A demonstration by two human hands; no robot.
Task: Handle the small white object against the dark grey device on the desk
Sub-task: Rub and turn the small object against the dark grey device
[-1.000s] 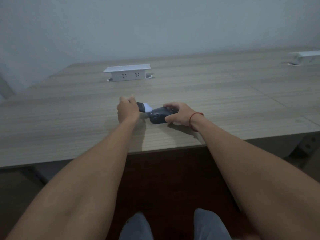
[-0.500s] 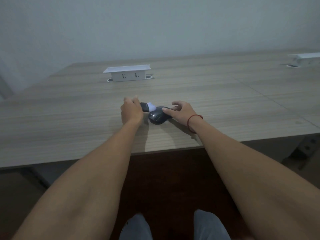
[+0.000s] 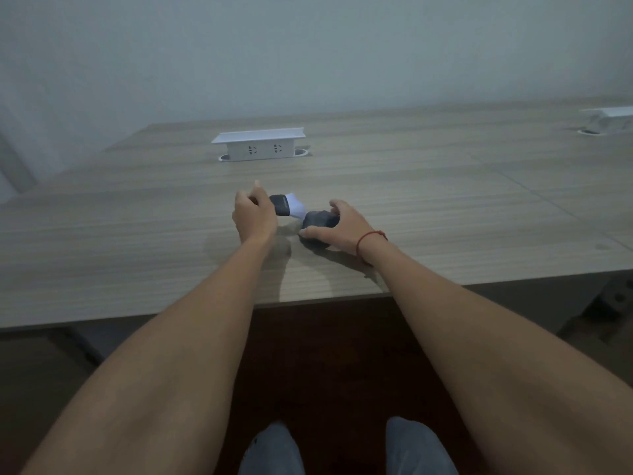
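Hands meet near the front middle of the wooden desk (image 3: 445, 200), both arms reaching forward from the bottom of the view. The left hand (image 3: 254, 214) is curled into a loose fist around the dark grip of a small tool, and the small white object (image 3: 296, 208) sticks out from that grip toward the right, its white tip angled down so that it reaches the near-left end of the dark grey device (image 3: 319, 221); whether the tip actually presses on the device or stops just short of it is hard to tell in the dim light. The right hand (image 3: 342, 228) lies over the device from the right, fingers wrapped along its far side and thumb along its near edge, so it is clamped on the device, which sits on the desk surface. A thin red cord (image 3: 368, 238) circles the right wrist. Farther back on the desk, well apart from the hands, stands a white power socket box (image 3: 260, 145) with a flat raised lid and two outlets facing the camera. A second white box (image 3: 613, 116) sits at the far right edge of the desk, partly cut off. Below the desk edge, two knees in grey fabric show at the bottom.
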